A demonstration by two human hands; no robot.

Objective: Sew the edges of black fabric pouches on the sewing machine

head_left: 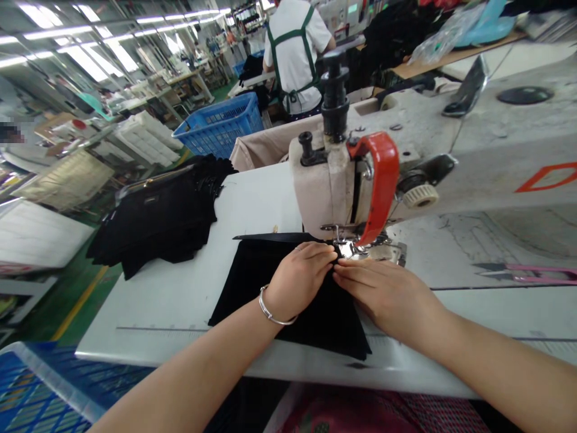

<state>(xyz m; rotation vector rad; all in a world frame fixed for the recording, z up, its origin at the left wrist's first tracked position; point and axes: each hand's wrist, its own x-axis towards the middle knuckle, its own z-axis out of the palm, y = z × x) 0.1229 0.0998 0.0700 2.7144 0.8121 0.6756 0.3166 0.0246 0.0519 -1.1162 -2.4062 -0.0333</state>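
A piece of black fabric lies on the white sewing table, its upper edge at the lit presser foot of a sewing machine. My left hand, a silver bangle at its wrist, grips the fabric just left of the foot, fingers together. Close beside it, my right hand has its fingertips pinched at the fabric's edge, right in front of the foot. Both sets of fingertips nearly meet there. The thumbs are mostly hidden, as is the needle's point in the fabric.
A stack of black fabric pieces lies at the table's left. Pink-handled thread snips rest on the right. A red guard stands above the foot. Blue crates are behind and at lower left. A person in a white shirt works ahead.
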